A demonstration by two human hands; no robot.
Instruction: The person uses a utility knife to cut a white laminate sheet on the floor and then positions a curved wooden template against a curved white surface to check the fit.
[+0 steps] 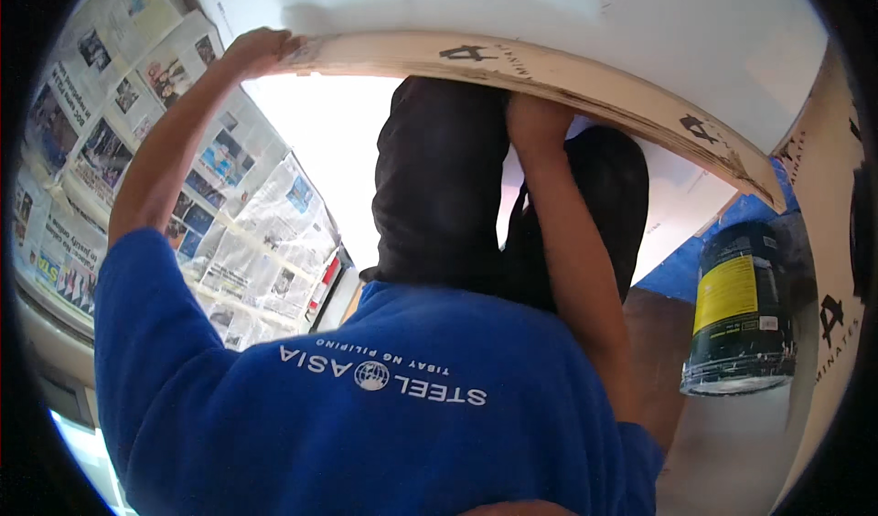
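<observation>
A long beige board point(604, 81) with dark printed marks and a layered, rough lower edge spans the upper middle, sloping down to the right. My left hand point(263, 51) is closed round its left end, fingers bent over the top. Against the board's underside, near its middle, is my right hand point(540, 121); the board hides its fingers. Behind and above the board spreads a large white panel point(540, 4). My legs in dark trousers point(439, 177) are bent below the board, with a bright white surface point(338, 118) beside them.
Newspaper sheets point(210, 177) cover the surface at left. To the right, a dark bucket point(739, 319) with a yellow label stands by another beige printed board point(828, 306). Blue sheeting point(672, 274) lies behind the bucket.
</observation>
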